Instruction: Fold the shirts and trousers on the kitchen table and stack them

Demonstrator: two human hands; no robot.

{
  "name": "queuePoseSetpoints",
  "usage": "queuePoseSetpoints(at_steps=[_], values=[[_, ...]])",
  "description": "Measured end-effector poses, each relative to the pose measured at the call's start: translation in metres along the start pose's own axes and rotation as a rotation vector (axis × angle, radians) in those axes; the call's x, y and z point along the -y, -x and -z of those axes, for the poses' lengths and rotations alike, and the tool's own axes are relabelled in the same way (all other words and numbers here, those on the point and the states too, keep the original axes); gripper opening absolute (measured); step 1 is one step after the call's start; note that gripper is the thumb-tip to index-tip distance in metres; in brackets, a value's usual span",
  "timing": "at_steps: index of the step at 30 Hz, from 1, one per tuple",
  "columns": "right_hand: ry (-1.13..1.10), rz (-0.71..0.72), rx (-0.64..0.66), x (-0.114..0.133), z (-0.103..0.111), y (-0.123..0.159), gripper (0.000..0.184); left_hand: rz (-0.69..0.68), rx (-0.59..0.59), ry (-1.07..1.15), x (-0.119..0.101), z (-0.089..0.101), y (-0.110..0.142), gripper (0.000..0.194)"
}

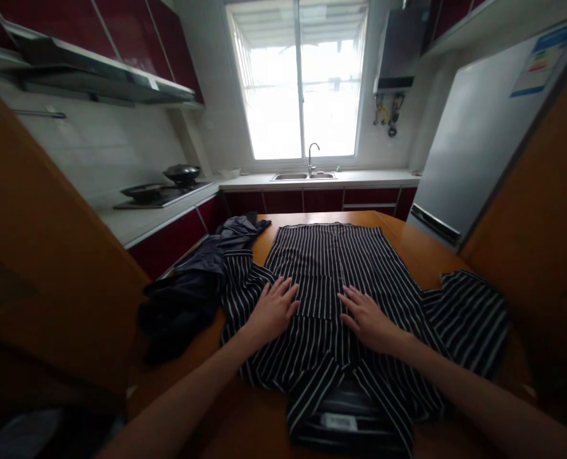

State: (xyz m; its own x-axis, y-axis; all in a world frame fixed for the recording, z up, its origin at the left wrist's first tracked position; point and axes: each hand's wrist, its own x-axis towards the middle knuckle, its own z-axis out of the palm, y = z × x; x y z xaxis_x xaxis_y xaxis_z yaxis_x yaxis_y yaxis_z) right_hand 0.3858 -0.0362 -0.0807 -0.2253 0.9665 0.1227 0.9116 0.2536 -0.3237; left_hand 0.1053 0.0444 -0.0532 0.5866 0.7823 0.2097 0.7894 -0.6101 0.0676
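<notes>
A black shirt with white stripes lies spread front side up, its collar toward me and its hem at the far side. Its sleeves reach out left and right, the right one hanging toward the table's edge. My left hand rests flat on the shirt's front beside the chest pocket, fingers spread. On the other side of the button line, my right hand lies on the cloth with its fingers apart. Neither hand grips anything. A white label shows inside the collar.
The shirt lies on a wooden table. Dark crumpled clothing is heaped at the table's left edge. Beyond are a counter with a sink, a stove with pans at left, and a fridge at right.
</notes>
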Motion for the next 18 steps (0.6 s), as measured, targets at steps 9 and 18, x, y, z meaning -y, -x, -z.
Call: queuePoseSetpoints(at_steps=[9, 18], values=[[-0.043, 0.018, 0.009, -0.002, -0.026, 0.006, 0.057, 0.677, 0.152, -0.143, 0.116, 0.043, -0.006, 0.039], [-0.053, 0.057, -0.102, -0.012, -0.037, 0.006, 0.055, 0.573, -0.021, -0.178, 0.093, 0.022, -0.016, 0.036]])
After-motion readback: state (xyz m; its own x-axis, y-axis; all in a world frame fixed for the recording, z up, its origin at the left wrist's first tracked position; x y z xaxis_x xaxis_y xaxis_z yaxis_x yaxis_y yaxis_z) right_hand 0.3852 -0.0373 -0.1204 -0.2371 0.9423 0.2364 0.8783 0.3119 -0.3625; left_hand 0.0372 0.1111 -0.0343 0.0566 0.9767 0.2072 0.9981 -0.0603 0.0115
